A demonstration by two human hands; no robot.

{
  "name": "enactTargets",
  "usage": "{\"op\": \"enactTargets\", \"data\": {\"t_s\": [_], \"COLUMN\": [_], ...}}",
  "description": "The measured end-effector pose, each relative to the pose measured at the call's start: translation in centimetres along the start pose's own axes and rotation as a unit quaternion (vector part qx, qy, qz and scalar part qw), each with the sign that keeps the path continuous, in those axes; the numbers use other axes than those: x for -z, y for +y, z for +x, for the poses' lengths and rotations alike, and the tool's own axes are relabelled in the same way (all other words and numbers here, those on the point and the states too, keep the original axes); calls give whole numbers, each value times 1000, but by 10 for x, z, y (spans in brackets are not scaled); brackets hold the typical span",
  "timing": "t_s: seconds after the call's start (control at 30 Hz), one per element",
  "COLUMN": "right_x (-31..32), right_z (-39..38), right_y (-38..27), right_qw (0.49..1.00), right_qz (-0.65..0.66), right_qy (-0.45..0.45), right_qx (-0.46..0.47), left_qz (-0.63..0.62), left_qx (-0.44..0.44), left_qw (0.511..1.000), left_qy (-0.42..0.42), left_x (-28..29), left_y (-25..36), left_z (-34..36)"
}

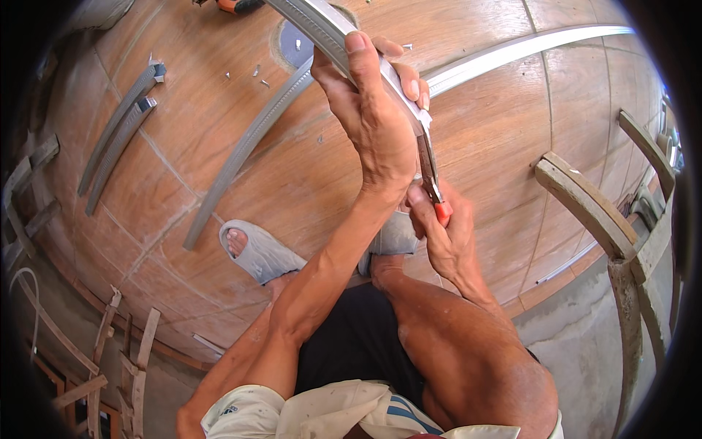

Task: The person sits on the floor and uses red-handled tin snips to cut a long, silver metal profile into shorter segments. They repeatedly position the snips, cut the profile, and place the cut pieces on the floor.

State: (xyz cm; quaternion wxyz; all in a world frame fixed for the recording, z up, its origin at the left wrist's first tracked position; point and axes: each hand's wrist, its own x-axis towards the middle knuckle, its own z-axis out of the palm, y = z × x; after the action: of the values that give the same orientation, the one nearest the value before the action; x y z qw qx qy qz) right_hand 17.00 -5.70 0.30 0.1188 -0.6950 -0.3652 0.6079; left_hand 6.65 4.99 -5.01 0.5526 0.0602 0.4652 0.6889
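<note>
- Brown floor tiles (pixel 497 168), crossed by pale joints, fill the scene, with wooden frames (pixel 585 206) at the right and lower-left edges.
- Gripped in the upper centre, a grey metal channel (pixel 311 25) runs from the top edge down to the right, its near end just past the left fingertips.
- Closed around it, the left hand (pixel 376 117) lays its thumb along the upper side, fingers wrapped over the far edge.
- Snips (pixel 429 157) with a red handle point upward, their blades at the channel's near end; the right hand (pixel 451 230), just below, is clenched on the handles.
- Left forearm slants up from the lower left; the right one emerges beyond a bent knee.
- Beneath, a loose strip (pixel 248 150) slants across the tiles, its top end hidden behind the left hand.
- Two short pieces (pixel 119 128) lie upper left, a long strip (pixel 526 55) upper right, small scraps (pixel 256 71) beside a dark disc (pixel 291 55) near the top.
- Grey slippers (pixel 259 252) stand below, one partly hidden by the right hand.
</note>
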Motion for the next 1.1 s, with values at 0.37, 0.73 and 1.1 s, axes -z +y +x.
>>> {"op": "enactTargets", "data": {"t_s": [0.37, 0.73, 1.1], "right_x": [19, 1, -5], "right_z": [-2, 2, -1], "right_y": [-8, -19, -22], "right_qw": [993, 992, 994], "right_qz": [-9, -41, -58], "right_qy": [-117, -119, -93], "right_qx": [29, 25, 17], "left_qz": [-68, -43, -21], "left_qx": [163, 125, 119], "left_qw": [982, 987, 981], "left_qy": [-65, -91, -154], "left_x": [40, 50, 54], "left_y": [28, 34, 31], "left_z": [17, 19, 21]}}
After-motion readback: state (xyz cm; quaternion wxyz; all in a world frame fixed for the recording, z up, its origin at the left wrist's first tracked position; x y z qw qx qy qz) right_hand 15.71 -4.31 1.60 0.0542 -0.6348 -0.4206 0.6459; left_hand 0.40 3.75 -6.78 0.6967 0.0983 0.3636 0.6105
